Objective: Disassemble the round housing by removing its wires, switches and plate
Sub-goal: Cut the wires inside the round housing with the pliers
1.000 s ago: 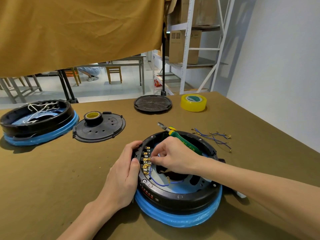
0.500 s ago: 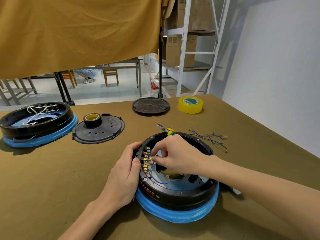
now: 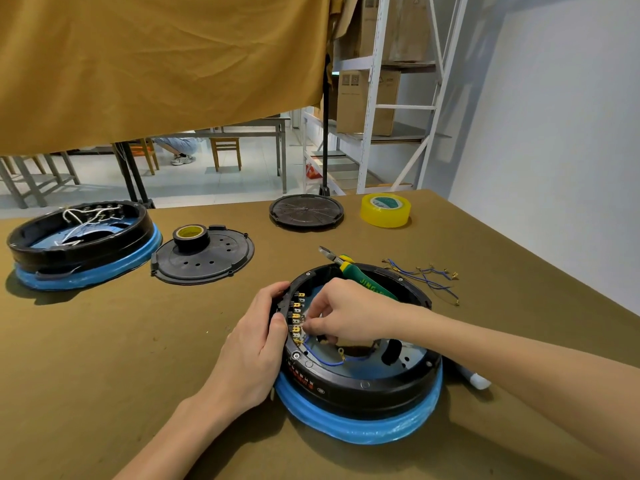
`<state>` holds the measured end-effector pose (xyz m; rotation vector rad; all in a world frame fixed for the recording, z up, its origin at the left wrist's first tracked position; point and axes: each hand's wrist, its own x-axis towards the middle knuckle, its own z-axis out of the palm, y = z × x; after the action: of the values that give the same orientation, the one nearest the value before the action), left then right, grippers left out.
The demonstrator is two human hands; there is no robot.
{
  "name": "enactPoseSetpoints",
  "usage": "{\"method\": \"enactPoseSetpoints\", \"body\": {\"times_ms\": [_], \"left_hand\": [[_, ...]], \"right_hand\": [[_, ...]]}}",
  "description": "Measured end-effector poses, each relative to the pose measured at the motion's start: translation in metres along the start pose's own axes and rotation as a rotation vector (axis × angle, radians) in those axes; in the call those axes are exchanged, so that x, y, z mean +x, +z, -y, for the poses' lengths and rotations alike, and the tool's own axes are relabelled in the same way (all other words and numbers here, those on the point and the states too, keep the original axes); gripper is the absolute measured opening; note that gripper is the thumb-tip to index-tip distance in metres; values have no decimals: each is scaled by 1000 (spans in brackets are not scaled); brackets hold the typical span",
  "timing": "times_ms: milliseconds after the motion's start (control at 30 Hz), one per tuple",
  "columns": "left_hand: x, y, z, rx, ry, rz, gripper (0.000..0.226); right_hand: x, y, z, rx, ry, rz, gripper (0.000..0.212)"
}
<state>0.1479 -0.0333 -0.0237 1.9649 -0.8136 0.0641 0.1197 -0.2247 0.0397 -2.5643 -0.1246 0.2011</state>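
- Pinching a blue wire (image 3: pixel 323 360) at the terminals (image 3: pixel 297 318), the right hand (image 3: pixel 349 315) is risking snapped tabs.
- The round housing (image 3: pixel 360 382) is being clasped by curled left hand (image 3: pixel 254 351) fingers; slippage is being invited.

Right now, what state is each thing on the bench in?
Near round housing: open, gripped by left hand.
Right hand: pinching at the terminal row.
Blue wire: still inside.
Cutters: resting on the rim.
Removed wires: loose on table.
Far housing: open, white wires inside.
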Motion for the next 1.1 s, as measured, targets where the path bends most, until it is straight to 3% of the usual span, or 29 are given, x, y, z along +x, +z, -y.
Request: {"method": "enactPoseSetpoints", "body": {"times_ms": [333,533,733,933,1100], "left_hand": [[0,1,1,-8,-6,-1,56],[0,1,3,-6,-11,4,56],[0,1,4,-10,3,6,54],[1,1,6,-17,0,8,54],[1,2,7,-25,-9,17,55]], "right_hand": [[-15,6,8,-85,-55,-270,12],[-22,5,10,-27,-122,-27,18],[-17,13,12,-44,-119,-88,9],[-20,18,8,-26,-196,-116,21],[-19,20,7,-3,-188,-133,15]]}}
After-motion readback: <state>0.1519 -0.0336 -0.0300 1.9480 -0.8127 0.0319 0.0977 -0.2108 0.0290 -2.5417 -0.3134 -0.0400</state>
